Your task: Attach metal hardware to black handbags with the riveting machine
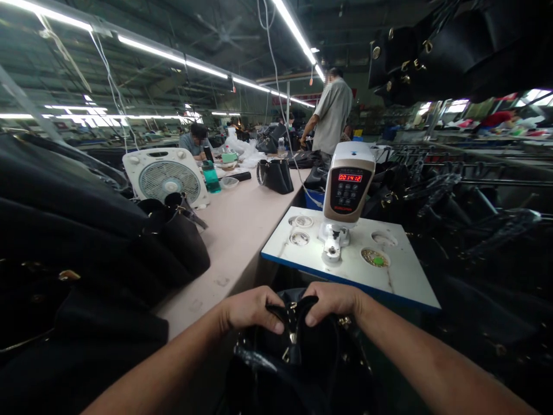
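A black handbag (298, 363) with gold fittings sits low in front of me, below the table edge. My left hand (253, 308) is closed on the bag's top at the left. My right hand (332, 301) is closed on the top at the right, and the two hands nearly touch over the handle (290, 314). Just beyond them stands a white press machine (348, 190) with a red digital display, on a white plate with a blue edge (401, 276).
Black handbags are piled at my left (173, 242) and on racks at the right (475, 190). A white fan (166, 176), a green bottle (211, 176) and another black bag (275, 174) stand on the long pale table (235, 230). One person stands farther back (332, 112) and another sits (196, 141).
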Available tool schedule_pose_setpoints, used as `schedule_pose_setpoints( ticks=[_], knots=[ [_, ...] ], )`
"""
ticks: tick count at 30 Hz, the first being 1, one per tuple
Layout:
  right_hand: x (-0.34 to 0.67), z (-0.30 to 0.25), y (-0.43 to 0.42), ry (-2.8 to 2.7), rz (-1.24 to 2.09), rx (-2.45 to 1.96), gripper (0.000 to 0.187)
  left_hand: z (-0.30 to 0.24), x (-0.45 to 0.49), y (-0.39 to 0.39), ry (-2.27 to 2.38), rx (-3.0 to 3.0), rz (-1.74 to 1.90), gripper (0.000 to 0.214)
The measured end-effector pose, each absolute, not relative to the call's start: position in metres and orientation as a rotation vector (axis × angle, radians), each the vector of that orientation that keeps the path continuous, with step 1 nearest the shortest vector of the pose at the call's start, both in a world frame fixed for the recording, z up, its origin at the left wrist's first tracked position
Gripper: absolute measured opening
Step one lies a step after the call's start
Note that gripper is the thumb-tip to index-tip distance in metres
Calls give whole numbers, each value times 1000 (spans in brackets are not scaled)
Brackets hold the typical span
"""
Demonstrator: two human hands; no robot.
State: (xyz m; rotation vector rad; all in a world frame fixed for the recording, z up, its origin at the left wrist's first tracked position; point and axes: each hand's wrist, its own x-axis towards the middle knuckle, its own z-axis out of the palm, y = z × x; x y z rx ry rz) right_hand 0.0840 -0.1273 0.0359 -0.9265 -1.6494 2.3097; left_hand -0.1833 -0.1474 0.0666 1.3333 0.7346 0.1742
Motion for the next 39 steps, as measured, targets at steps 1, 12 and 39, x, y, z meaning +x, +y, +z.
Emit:
schedule_pose_setpoints(
  ticks=[1,12,39],
  knots=[
    [82,23,-130,-1590,2322,-912,44,57,-183,-151,726,1273,189,33],
    [81,-54,-140,-1285,2354,-771,63,47,-176,-158,924,1609,419,53],
    [60,-53,-120,-1354,2272,-898,68,103,-155,-178,535,2780,165,41]
  ],
)
